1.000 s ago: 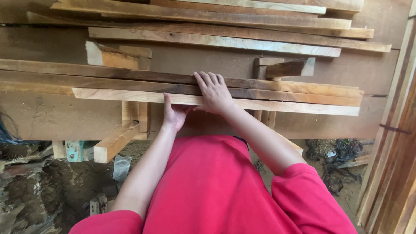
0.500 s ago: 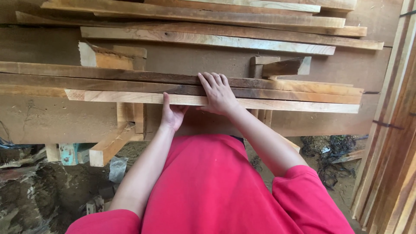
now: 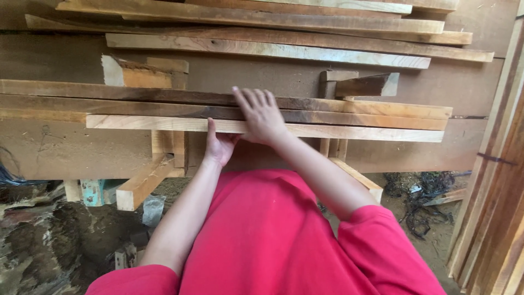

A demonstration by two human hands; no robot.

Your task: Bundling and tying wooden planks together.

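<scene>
Holding one pale plank [image 3: 349, 131] at the near edge of a wide wooden bench [image 3: 65, 147], the person uses both hands at once. The right hand [image 3: 263, 116] lies flat on top of the plank, its fingers [image 3: 252, 98] straight and close together, reaching up toward 12 o'clock onto the darker planks [image 3: 164, 101] stacked just behind. The left hand [image 3: 219, 145] comes from below; its thumb presses on the plank's front edge and the rest of the hand tucks under, so I cannot tell how those fingers sit.

The pale plank lies flat and long, running from 9 o'clock to 3 o'clock, touching the darker planks beside it. It looks like the front one in that row. I think the work with this plank is only at the gripping part: it is held, but it rests on the bench and is not lifted or pulled clear yet.

More long planks [image 3: 273, 49] lie in a second stack toward 12 o'clock, apart from the hands. A short wood block [image 3: 143, 183] sticks out under the bench at 8 o'clock.
</scene>
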